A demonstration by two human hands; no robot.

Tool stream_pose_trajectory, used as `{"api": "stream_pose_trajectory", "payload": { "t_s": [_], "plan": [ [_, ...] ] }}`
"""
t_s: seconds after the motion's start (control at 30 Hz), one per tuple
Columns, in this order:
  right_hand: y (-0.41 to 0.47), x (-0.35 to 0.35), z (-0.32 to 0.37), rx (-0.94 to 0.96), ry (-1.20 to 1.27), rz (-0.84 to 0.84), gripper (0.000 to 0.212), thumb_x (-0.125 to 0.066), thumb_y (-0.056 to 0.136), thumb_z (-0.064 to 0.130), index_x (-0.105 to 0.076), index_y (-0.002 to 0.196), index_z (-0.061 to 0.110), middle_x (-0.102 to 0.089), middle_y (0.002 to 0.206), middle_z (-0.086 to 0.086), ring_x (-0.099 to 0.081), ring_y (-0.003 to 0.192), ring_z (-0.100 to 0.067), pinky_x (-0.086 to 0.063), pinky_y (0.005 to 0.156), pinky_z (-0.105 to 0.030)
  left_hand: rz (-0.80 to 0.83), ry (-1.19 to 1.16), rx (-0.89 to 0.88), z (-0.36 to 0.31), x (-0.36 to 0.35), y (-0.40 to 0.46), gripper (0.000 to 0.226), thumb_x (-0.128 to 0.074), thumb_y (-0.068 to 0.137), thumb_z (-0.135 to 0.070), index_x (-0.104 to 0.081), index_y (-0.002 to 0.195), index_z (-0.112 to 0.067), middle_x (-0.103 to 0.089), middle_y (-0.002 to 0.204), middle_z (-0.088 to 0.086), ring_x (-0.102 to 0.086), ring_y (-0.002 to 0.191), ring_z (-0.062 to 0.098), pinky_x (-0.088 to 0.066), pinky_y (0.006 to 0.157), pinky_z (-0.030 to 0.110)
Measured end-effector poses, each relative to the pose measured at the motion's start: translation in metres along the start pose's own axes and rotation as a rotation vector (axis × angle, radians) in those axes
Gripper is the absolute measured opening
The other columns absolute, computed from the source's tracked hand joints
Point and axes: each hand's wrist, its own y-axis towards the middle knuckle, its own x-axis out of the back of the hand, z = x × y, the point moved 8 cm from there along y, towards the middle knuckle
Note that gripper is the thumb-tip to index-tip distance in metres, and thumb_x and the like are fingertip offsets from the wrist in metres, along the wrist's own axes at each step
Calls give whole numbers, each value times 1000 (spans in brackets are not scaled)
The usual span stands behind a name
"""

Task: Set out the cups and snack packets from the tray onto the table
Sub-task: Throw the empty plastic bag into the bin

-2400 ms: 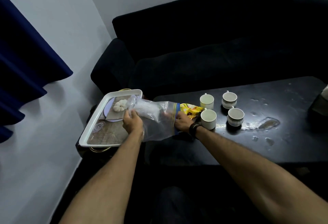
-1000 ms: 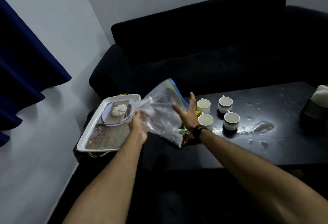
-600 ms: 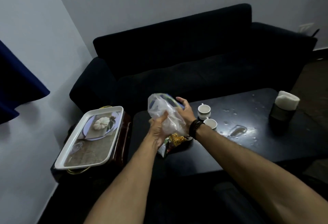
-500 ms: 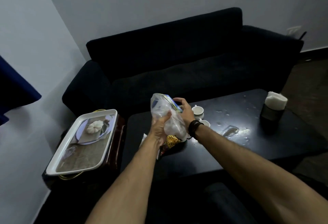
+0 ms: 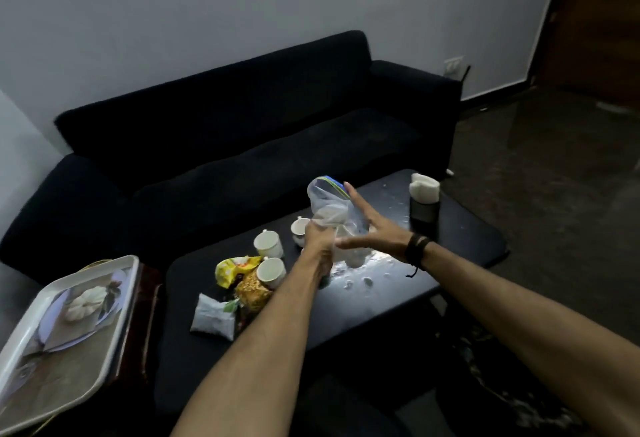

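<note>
A home sitting room. We see a dark sofa [image 5: 242,132] against a plain wall [image 5: 242,4], a low black desk [image 5: 381,301] carrying teacups [image 5: 268,244] and snack packets [image 5: 235,268], a serving tray [image 5: 69,332] alongside, and a wall socket [image 5: 453,64].

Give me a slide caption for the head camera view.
Left hand holds a clear zip bag above the cups on the black table.

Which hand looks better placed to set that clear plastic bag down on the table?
Left, probably. The left hand is closed around the clear plastic zip bag, holding it above the black table. The right hand is open with fingers spread beside the bag, gripping nothing.
</note>
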Motion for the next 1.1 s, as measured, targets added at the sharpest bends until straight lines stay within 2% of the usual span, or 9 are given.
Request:
{"api": "stream_pose_trajectory", "payload": {
  "t_s": [0.13, 0.3, 0.37, 0.47, 0.53, 0.63, 0.77, 0.97, 1.1],
  "plan": [
    [-50, 61, -27, 5, 18, -208, 64, -82, 77, 17, -54, 134, 26, -66, 124, 4, -64, 112, -8, -51, 95, -27, 319, 41, 156, 32, -77, -18, 24, -61, 80, 5, -71, 92, -12, -69, 85, 14, -63, 75, 28, -52, 67, 35],
    [-143, 150, -81, -130, -43, -400, 36, -77, 78, 0, -67, 112, 1, -68, 97, -5, -61, 86, -12, -52, 80, -33, 629, 348, 309, 88, -142, -51, 48, -61, 78, 10, -64, 108, -28, -68, 95, -3, -65, 88, 13, -55, 89, 44],
    [-186, 177, -103, -194, -6, -456, 34, -77, 77, -3, -68, 109, 7, -68, 91, -1, -61, 79, -6, -53, 73, -26, 679, 506, 297, 109, -162, -64, 54, -66, 81, 3, -58, 123, -30, -63, 107, -1, -63, 92, 10, -55, 83, 36],
    [-243, 200, -140, -322, 36, -512, 36, -76, 77, -4, -69, 110, 7, -69, 91, -2, -63, 79, -5, -54, 74, -24, 776, 747, 217, 144, -187, -80, 59, -68, 83, 2, -50, 135, -17, -60, 91, 0, -62, 73, 0, -51, 67, 24],
    [-273, 204, -172, -456, 22, -503, 40, -74, 79, -6, -66, 117, 2, -68, 99, -9, -61, 89, -14, -51, 82, -33, 867, 910, 153, 171, -199, -90, 61, -72, 81, 3, -49, 137, -5, -61, 96, 8, -62, 84, 8, -54, 82, 31],
    [-302, 199, -220, -697, -182, -406, 34, -69, 84, 3, -64, 117, 3, -67, 107, -12, -62, 100, -24, -46, 84, -35, 956, 1112, 128, 207, -203, -105, 64, -77, 80, -12, -51, 139, -15, -58, 124, 14, -60, 113, 22, -47, 104, 35],
    [-319, 190, -272, -966, -551, -314, 50, -66, 88, 28, -50, 131, 7, -55, 130, -17, -55, 117, -34, -47, 89, -37, 979, 1187, 122, 239, -207, -109, 64, -78, 79, -21, -52, 138, -23, -57, 129, 11, -60, 113, 19, -46, 97, 23],
    [-308, 166, -328, -1199, -569, -220, 103, -60, 87, 56, 4, 156, 14, -6, 162, -17, -24, 145, -40, -35, 111, -50, 900, 1198, 44, 261, -208, -93, 61, -73, 83, -21, -50, 140, -23, -56, 136, 2, -53, 122, 12, -34, 92, 12],
    [-308, 157, -351, -1281, -646, -218, 93, -45, 96, 55, 15, 155, 17, 9, 163, -16, -16, 145, -46, -32, 111, -55, 942, 1249, 35, 284, -207, -98, 66, -72, 83, -24, -46, 144, -21, -49, 143, 3, -46, 132, 16, -30, 100, 14]
  ]
}}
